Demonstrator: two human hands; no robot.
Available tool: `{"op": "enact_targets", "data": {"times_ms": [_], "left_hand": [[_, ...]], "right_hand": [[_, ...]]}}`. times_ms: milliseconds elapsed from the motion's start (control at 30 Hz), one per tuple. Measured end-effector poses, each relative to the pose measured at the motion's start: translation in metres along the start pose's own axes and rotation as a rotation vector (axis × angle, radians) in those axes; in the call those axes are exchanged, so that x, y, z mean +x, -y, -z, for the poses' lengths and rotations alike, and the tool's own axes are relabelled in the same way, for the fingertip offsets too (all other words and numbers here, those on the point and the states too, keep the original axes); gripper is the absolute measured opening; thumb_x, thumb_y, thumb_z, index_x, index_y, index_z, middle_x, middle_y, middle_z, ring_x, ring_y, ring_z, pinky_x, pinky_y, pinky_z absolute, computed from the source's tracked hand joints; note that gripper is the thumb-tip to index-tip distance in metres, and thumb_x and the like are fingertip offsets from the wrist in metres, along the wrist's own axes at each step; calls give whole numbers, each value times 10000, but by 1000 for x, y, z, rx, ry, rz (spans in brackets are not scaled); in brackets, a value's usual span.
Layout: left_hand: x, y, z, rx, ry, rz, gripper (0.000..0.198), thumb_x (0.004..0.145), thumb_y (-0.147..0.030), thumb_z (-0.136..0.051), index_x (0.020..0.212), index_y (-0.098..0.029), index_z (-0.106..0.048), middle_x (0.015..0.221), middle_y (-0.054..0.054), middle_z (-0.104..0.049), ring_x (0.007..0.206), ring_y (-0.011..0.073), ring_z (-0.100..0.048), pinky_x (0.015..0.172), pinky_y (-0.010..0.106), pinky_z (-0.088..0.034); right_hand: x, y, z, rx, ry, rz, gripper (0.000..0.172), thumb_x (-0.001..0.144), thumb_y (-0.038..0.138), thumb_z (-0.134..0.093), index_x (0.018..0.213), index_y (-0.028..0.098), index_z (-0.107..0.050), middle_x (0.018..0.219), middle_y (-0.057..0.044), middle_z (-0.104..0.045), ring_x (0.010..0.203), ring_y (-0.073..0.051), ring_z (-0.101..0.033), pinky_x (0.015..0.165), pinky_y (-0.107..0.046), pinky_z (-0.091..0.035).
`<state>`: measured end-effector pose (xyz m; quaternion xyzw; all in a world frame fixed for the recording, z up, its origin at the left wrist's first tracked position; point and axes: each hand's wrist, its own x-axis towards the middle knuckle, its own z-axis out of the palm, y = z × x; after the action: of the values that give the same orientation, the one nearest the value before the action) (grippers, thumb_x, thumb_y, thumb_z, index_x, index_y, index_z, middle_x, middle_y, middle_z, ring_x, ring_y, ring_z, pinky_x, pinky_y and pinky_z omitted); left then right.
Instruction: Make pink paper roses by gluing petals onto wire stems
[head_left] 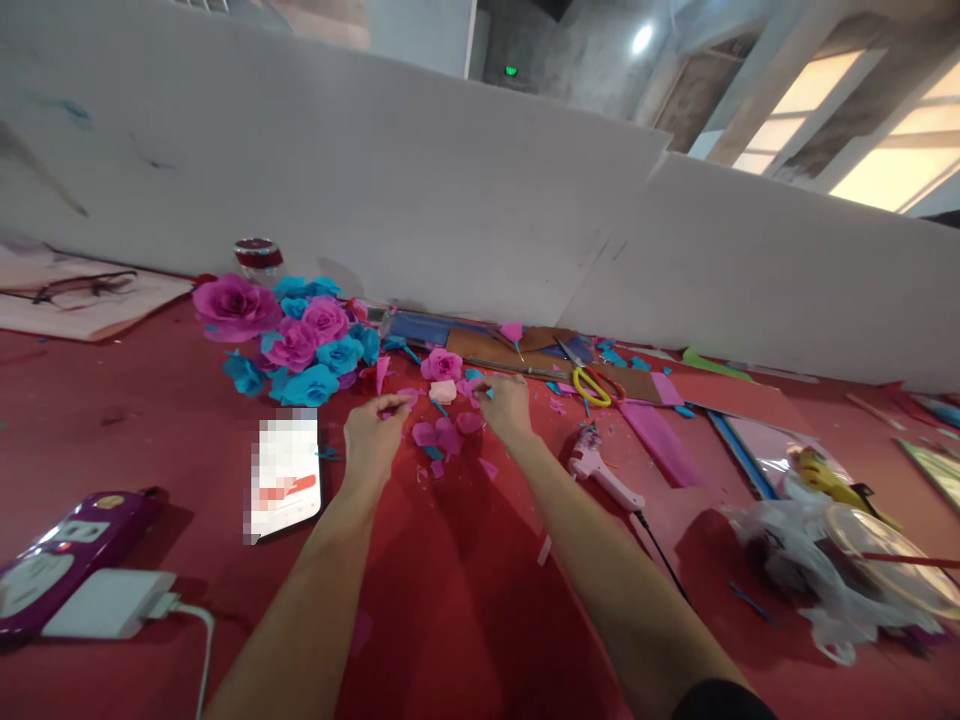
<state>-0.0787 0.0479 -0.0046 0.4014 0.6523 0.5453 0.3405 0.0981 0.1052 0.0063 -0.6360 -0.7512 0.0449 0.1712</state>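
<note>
My left hand [373,440] is closed in a pinch on a magenta paper petal [405,397]. Across from it, my right hand [508,408] has its fingertips pressed together beside more magenta paper; what they grip is too small to tell. Between the hands lies a pale pink piece [442,392], with a pink paper flower [442,364] just behind it. Several loose petals [448,437] are scattered on the red tabletop [442,590] in front of the fingers.
A bunch of paper flowers [304,340] and a phone [285,475] are on the left, near a purple power strip [97,535]. To the right lie scissors [592,388], a pink glue gun [604,475] with its cord, and a plastic bag [795,560]. A white partition [450,190] stands behind.
</note>
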Motion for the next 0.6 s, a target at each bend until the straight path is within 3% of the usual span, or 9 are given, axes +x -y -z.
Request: {"op": "enact_targets", "data": {"times_ms": [67, 167, 300, 367, 500, 600], "left_hand": [[-6, -6, -4, -58, 110, 96, 303, 685, -440, -670, 822, -175, -724, 801, 61, -728, 636, 143, -603, 594, 255, -435], [-18, -12, -14, -193, 405, 285, 458, 664, -592, -646, 750, -145, -700, 622, 47, -663, 381, 65, -392, 412, 242, -286], [-34, -13, -28, -302, 617, 352, 416, 495, -489, -799, 685, -144, -666, 540, -22, -576, 344, 8, -228, 384, 214, -175], [-40, -13, -32, -279, 649, 332, 388, 462, -439, -822, 658, -142, -667, 516, -35, -550, 359, 8, -222, 397, 211, -152], [-51, -14, -36, -194, 640, 252, 299, 538, -393, -785, 710, -156, -726, 556, -11, -601, 394, 34, -279, 419, 224, -173], [-57, -17, -37, -137, 652, 213, 239, 583, -346, -759, 751, -175, -752, 605, 7, -651, 424, 52, -332, 445, 229, -229]], "right_hand": [[-12, -1, 8, 61, -98, 62, 215, 870, 210, -530, 937, 223, -734, 977, -48, -702, 965, -196, -552, 910, -331, -365], [-46, -1, 19, 177, -244, 255, 210, 868, 194, -545, 862, 242, -749, 972, -46, -690, 978, -207, -533, 882, -333, -388], [-95, -9, 29, 206, -259, 372, 267, 849, 110, -512, 895, 253, -733, 1021, -60, -678, 1015, -229, -531, 911, -395, -392], [-111, -13, 31, 357, -258, 294, 261, 842, 130, -515, 979, 250, -701, 1074, -69, -663, 1032, -228, -549, 929, -407, -407], [-121, -12, 29, 942, -102, -131, 369, 827, 314, -569, 1182, 216, -547, 1005, -76, -678, 897, -200, -639, 809, -367, -501], [-124, -10, 23, 1213, 42, -320, 345, 750, 368, -638, 1034, 183, -574, 763, -22, -670, 709, -173, -648, 708, -324, -514]]}}
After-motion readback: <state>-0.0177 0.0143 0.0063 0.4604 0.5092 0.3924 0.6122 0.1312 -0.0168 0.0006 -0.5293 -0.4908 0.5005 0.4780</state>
